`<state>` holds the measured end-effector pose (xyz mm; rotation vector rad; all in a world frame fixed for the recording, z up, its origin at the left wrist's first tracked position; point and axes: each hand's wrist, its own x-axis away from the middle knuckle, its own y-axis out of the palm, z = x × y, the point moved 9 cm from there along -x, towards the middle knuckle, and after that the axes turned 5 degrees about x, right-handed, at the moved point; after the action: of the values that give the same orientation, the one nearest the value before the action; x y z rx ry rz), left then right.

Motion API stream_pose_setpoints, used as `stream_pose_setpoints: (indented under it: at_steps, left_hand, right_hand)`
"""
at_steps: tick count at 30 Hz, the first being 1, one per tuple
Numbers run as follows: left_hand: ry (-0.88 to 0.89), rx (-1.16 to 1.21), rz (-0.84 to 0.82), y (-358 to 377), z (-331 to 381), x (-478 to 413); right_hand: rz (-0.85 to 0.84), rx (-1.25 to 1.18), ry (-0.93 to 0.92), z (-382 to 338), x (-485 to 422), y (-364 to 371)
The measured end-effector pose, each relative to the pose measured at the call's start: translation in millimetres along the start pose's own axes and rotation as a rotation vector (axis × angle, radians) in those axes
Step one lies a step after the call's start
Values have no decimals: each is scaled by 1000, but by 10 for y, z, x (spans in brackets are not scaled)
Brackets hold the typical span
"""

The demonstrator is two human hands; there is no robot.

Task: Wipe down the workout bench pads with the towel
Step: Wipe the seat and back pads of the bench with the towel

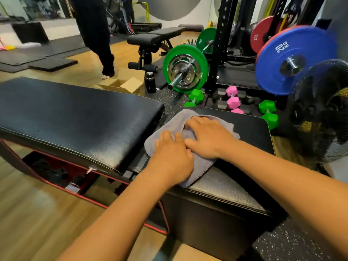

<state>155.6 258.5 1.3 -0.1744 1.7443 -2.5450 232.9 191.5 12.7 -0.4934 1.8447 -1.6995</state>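
A grey towel [176, 122] lies crumpled on the smaller black seat pad [252, 132] of the workout bench, at the pad's left side. My left hand [172, 157] lies flat on the towel's near part, fingers straight. My right hand [209, 137] presses flat on the towel just beyond it, the two hands touching. The long black back pad [75, 117] stretches away to the left, separated from the seat pad by a narrow gap.
Behind the bench stand a cardboard box [124, 84], a dark bottle [150, 82], a barbell with a green plate [185, 68], green and pink dumbbells [233, 101], and a black fan [320, 110] at right. A person's legs [101, 34] walk further back.
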Motion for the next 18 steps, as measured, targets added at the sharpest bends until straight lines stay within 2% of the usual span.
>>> stream_pose_setpoints:
  at_steps: [3,6,9,13,18]
  left_hand:
    - [-53,120,-2,56,-108,-332]
    - [-68,132,-46,96,-187,-780]
    - [-31,127,-70,117,-214,-1257]
    - [38,113,-70,84,-145,-1786]
    - [201,-82,-100,30,309,-2223]
  right_hand:
    - [-39,21,18,204,-343,132]
    - [-86,31,37,371,-692,214]
    - [-113,1,80,584,-1003,237]
    - [-191,-7,262,973,-1265,378]
    - [-194,-80,429,1453,-1128,284]
